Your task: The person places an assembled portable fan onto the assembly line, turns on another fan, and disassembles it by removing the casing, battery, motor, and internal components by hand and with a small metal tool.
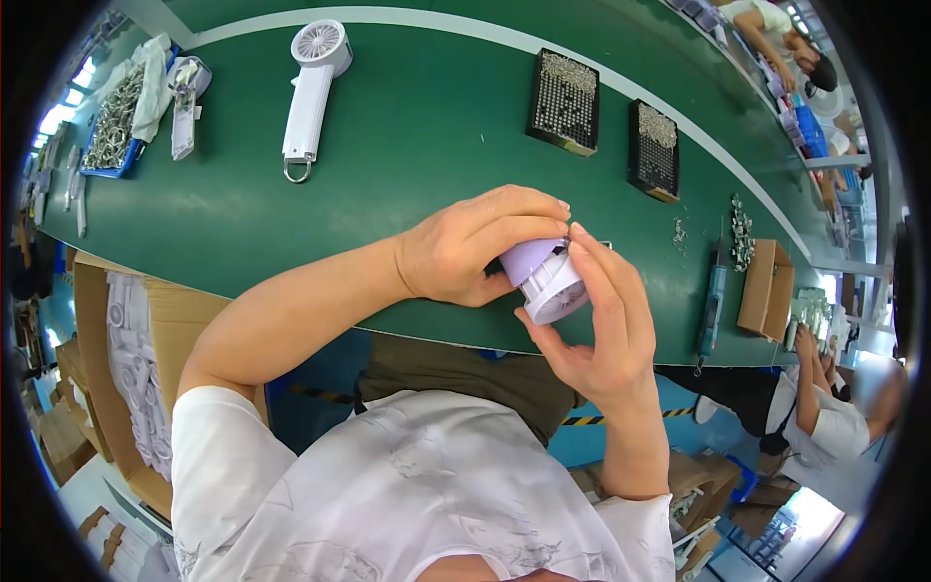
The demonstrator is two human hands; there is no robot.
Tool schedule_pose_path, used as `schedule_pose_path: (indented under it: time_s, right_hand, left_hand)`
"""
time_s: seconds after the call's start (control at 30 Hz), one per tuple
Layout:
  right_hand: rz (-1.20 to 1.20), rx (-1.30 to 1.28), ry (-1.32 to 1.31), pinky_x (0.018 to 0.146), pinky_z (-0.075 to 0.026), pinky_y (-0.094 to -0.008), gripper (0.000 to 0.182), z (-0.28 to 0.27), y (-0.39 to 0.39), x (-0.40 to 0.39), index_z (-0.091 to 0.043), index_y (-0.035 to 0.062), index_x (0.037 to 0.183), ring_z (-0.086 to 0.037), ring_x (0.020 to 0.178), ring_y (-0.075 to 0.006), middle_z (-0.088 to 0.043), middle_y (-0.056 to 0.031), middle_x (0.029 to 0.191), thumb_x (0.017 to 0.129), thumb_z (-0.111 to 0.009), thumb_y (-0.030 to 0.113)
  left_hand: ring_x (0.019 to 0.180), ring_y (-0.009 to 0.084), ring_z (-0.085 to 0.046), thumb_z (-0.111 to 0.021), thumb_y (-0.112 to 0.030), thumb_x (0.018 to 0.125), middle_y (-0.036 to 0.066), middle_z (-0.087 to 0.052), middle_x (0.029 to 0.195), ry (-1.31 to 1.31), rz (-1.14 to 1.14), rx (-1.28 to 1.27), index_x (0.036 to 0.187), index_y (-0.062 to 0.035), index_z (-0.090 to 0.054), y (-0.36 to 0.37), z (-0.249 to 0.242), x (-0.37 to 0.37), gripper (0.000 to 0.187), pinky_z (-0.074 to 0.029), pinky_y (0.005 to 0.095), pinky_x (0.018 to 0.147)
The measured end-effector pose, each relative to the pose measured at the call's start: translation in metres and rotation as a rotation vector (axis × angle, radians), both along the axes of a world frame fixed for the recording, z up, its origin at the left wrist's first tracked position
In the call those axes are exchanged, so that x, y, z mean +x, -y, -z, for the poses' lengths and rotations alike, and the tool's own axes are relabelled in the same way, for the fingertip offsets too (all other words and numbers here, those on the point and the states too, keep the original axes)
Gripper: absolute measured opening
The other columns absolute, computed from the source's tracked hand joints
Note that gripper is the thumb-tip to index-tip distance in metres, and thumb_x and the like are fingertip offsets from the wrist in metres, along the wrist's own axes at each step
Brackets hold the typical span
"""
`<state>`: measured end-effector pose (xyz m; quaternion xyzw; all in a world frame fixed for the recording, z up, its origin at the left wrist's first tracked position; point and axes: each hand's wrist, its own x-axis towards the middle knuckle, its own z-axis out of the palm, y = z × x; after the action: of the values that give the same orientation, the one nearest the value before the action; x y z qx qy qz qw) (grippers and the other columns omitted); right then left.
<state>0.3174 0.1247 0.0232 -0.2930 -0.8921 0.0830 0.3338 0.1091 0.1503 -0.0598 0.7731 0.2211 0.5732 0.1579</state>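
Note:
Close to the table's front edge, a partly assembled handheld fan is held between both hands. My left hand (456, 247) is closed around its purple shell (529, 258). My right hand (609, 315) grips the white round fan head (558, 296), thumb below and fingers above. A gap shows between shell and head, with white inner parts in it. The lower part of the shell is hidden behind my left fingers. Further away lies a complete white handheld fan (308, 107) with a metal loop at its end.
Two black screw trays (562, 102) (656, 145) lie at the back, loose screws (681, 231) nearby. An electric screwdriver (714, 301) and cardboard box (766, 291) are right. Left are a fan part (186, 107) and blue bin (124, 167) of metal loops. Co-workers sit on the right.

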Motion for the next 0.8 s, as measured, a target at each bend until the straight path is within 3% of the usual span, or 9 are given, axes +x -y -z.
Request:
schedule_pose_path:
  time_s: [0.33, 0.8]
  right_hand:
    - [-0.069, 0.081, 0.125, 0.083, -0.061, -0.0438, 0.062, -0.008, -0.013, -0.005, -0.063, -0.0097, 0.119, -0.072, 0.099, -0.0379, -0.07, -0.0248, 0.118, 0.063, -0.089, -0.002]
    - [-0.079, 0.107, 0.179, 0.078, -0.061, -0.0414, 0.069, -0.01, -0.017, -0.006, -0.063, -0.0075, 0.121, -0.072, 0.096, -0.037, -0.072, -0.0218, 0.115, 0.061, -0.094, 0.005]
  left_hand:
    - [0.103, 0.0375, -0.071, -0.083, 0.003, 0.064, 0.024, -0.067, 0.121, -0.015, -0.071, 0.007, 0.115, 0.0062, -0.064, -0.001, 0.003, -0.003, 0.055, -0.062, 0.0413, 0.086]
    - [0.102, 0.0371, -0.071, -0.084, 0.002, 0.061, 0.021, -0.068, 0.116, 0.01, -0.062, 0.025, 0.116, 0.0044, -0.064, -0.003, 0.008, -0.001, 0.059, -0.062, 0.0417, 0.083]
